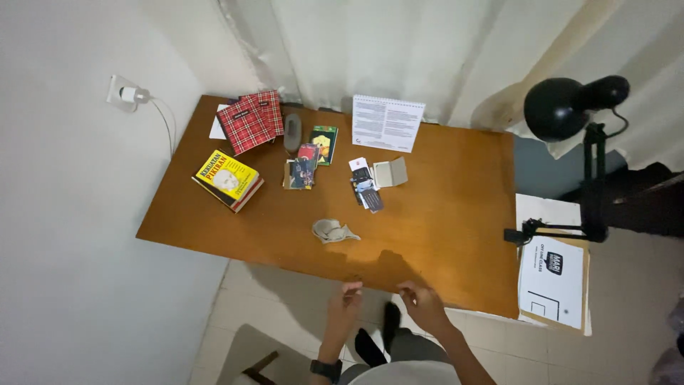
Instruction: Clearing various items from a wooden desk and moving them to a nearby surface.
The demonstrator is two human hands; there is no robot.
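- Left hand [345, 298]: raised at the near edge of the wooden table [442, 235], fingers loosely curled, holding nothing; a dark watch on the wrist.
- Right hand [422, 301]: beside it, just apart, fingers half bent, also holding nothing.
- Crumpled pale cloth [333, 230]: lies on the table, nearest thing to both hands (not touched).
- Step in hand, as judged: hands poised before a reach; taking the cloth would call for a forward stretch across the near edge.
- Small cards and grey case [374, 183]: mid-table, beyond the cloth.
- Yellow book [228, 178], red plaid notebooks [249, 121]: far left.
- Spiral-bound white sheet [387, 122]: propped at the back.
- Black desk lamp [570, 107]: clamped right.
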